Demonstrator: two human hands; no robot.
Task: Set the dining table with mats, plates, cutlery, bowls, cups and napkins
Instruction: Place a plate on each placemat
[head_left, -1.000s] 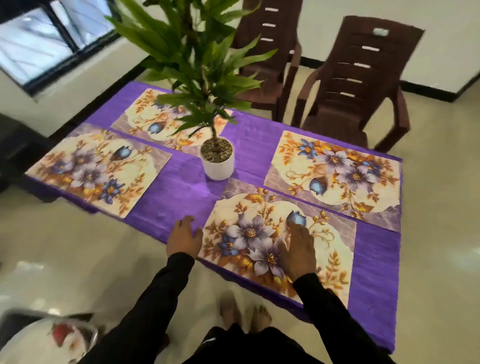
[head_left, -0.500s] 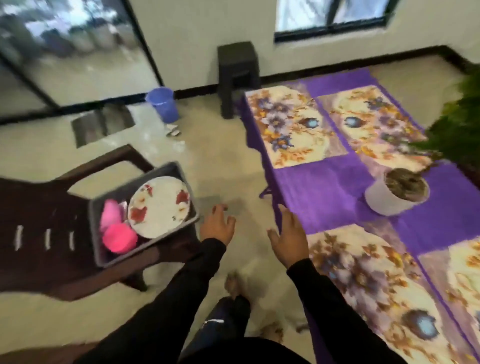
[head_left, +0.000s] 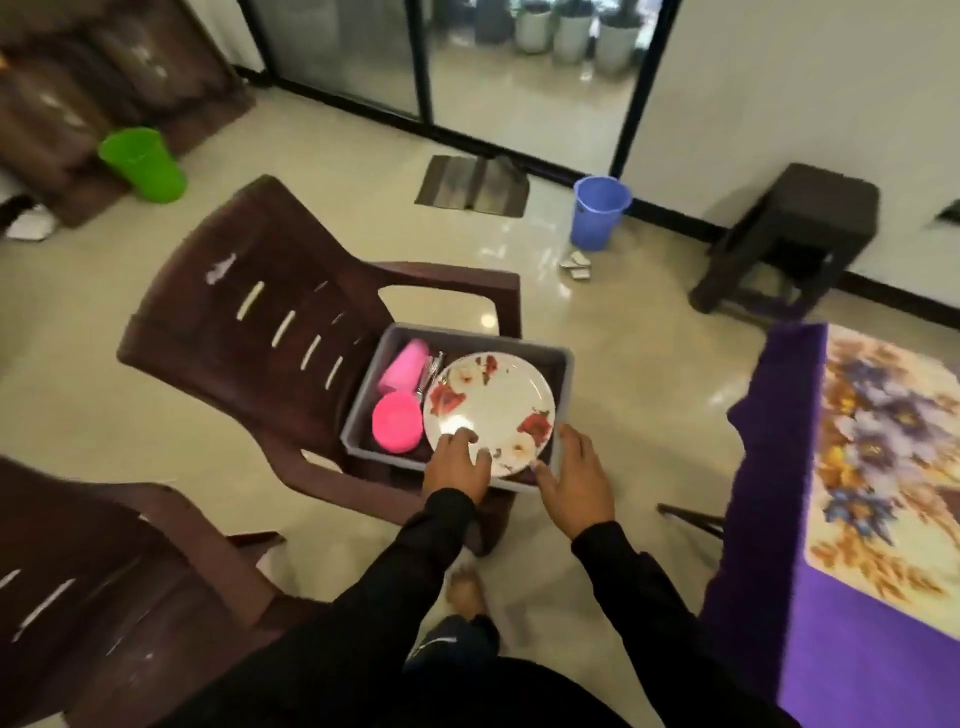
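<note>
Both hands are at the grey tub (head_left: 563, 370), which sits on the seat of the brown chair (head_left: 270, 332), so I'll use the tub as the ref point. Left hand (head_left: 457, 465) is at the tub's near edge w/ fingers spread flat on the near part of the floral plate (head_left: 491, 410), touching it, not gripping. Right hand (head_left: 576, 478) is at the tub's near right corner, fingers relaxed and loose, thumb just by the plate rim, nothing held afaict.

The plate lies on top inside the tub; can't tell if more are stacked under it. Left of it in the tub are pink cups (head_left: 402, 364), one upright, one on its side, and smth shiny between that looks like cutlery, too blurry tbh.

Right of the tub, well apart, is the table w/ purple cloth (head_left: 769, 467) and a floral mat (head_left: 893, 467) on it, so mats look done imo and plates are the step in hand. Next move prob needs fingers under the rim from both sides, lift, then carry it to the mat.

Beyond the tub: blue bin (head_left: 597, 213) and a dark stool (head_left: 789, 234) by the wall.
</note>
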